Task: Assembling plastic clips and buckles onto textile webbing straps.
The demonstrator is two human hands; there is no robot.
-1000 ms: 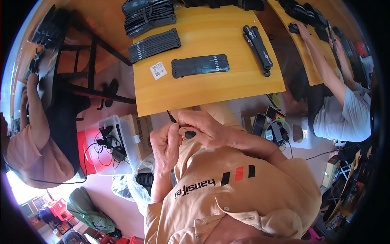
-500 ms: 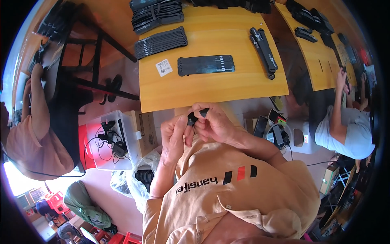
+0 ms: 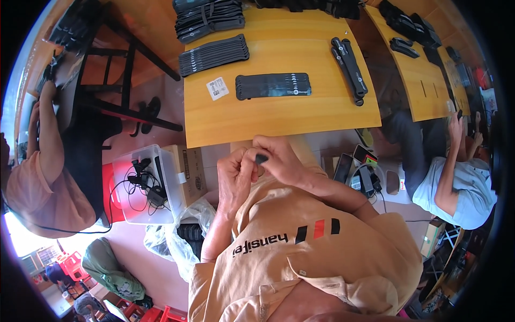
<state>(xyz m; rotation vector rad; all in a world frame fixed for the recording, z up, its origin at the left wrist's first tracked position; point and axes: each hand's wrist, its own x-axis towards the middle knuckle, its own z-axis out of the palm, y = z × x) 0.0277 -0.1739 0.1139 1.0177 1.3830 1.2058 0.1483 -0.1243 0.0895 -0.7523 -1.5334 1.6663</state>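
Note:
My left hand (image 3: 236,174) and my right hand (image 3: 276,161) meet in front of my chest, just below the near edge of the yellow wooden table (image 3: 279,115). Together they pinch a small black piece (image 3: 261,158), whose end shows between the fingertips. On the table lie a flat row of black strips (image 3: 273,86), a fanned pile of black strips (image 3: 213,55), a white label card (image 3: 217,88) and two long black hinged parts (image 3: 350,70). I wear a tan shirt.
A clear plastic box with cables (image 3: 142,185) and a cardboard box (image 3: 190,172) stand on the floor at my left. Gadgets (image 3: 359,172) lie on the floor at my right. One person sits at the left (image 3: 48,177), another at the right (image 3: 456,177). A black chair (image 3: 112,96) stands left of the table.
My hands have drawn closer together and nearer to my chest, and the thin black strip seen a second ago is now mostly hidden in my fingers. The person at the right has leaned over.

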